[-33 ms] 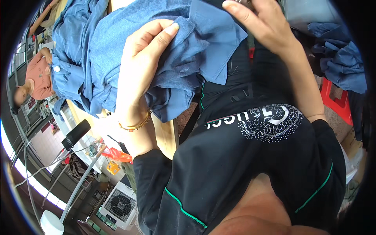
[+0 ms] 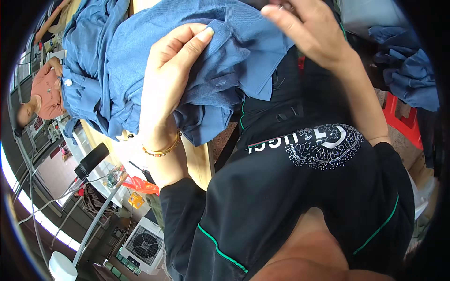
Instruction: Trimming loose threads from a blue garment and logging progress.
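My left hand [image 2: 180, 51] pinches a blue garment [image 2: 215, 91] between thumb and fingers, close to a seam. The cloth is gathered in folds and hangs over my lap, with a smooth flap [image 2: 262, 70] toward the right. Just right of that flap, near the top edge, is my right hand [image 2: 314, 33]. Its fingers are curled, slightly blurred, around a small dark, shiny thing that is mostly hidden, so its kind cannot be told. Loose threads [image 2: 277, 80] lie at the flap's edge against my black clothing.
More blue garments [image 2: 86, 37] are heaped at the left on a pale wooden table [image 2: 200, 164]. Another blue pile [image 2: 410, 70] lies on a red stool [image 2: 403, 124] at the right. A person in a pink shirt [image 2: 47, 96] is at the far left. A black lamp-like cylinder [image 2: 91, 160] stands nearby.
My right hand has shifted slightly left, nearer to the flap, and the small thing in it shows less. The flap's upper edge has moved a little. My left hand keeps its grip.
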The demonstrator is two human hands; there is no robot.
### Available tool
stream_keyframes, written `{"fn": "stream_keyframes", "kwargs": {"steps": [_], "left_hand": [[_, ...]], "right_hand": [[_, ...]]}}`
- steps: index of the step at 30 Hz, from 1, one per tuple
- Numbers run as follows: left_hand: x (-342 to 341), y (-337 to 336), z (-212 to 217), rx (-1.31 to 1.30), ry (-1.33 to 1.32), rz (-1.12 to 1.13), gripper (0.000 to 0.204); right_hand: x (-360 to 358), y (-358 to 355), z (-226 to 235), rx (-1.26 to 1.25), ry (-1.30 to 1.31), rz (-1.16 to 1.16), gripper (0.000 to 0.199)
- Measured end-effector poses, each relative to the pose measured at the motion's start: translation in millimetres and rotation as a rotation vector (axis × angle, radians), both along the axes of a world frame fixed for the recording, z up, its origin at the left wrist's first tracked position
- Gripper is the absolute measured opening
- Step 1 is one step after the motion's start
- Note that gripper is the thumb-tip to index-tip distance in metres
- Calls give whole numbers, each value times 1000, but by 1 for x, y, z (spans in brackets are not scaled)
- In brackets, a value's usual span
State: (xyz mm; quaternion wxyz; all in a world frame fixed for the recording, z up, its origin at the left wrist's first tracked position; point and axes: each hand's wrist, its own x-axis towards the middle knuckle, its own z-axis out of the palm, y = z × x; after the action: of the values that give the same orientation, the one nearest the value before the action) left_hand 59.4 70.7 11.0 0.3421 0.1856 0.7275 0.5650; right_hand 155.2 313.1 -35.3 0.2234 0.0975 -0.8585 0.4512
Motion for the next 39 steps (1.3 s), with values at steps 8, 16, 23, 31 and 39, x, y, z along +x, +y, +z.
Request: {"fn": "stream_keyframes", "kwargs": {"steps": [8, 16, 23, 31, 39], "left_hand": [[-3, 0, 1, 8, -42, 10, 19], [-2, -2, -1, -8, -13, -2, 20], [-6, -6, -3, 13, -71, -13, 21], [-6, -20, 10, 20, -121, -14, 31], [0, -47, 26, -102, 61, 19, 50]], "right_hand": [[-31, -24, -52, 80, 651, 91, 34], [-24, -24, -41, 6, 368, 113, 32], [-37, -27, -56, 135, 720, 68, 27], [-40, -33, -64, -109, 666, 175, 26], [-10, -37, -6, -87, 57, 167, 27]]}}
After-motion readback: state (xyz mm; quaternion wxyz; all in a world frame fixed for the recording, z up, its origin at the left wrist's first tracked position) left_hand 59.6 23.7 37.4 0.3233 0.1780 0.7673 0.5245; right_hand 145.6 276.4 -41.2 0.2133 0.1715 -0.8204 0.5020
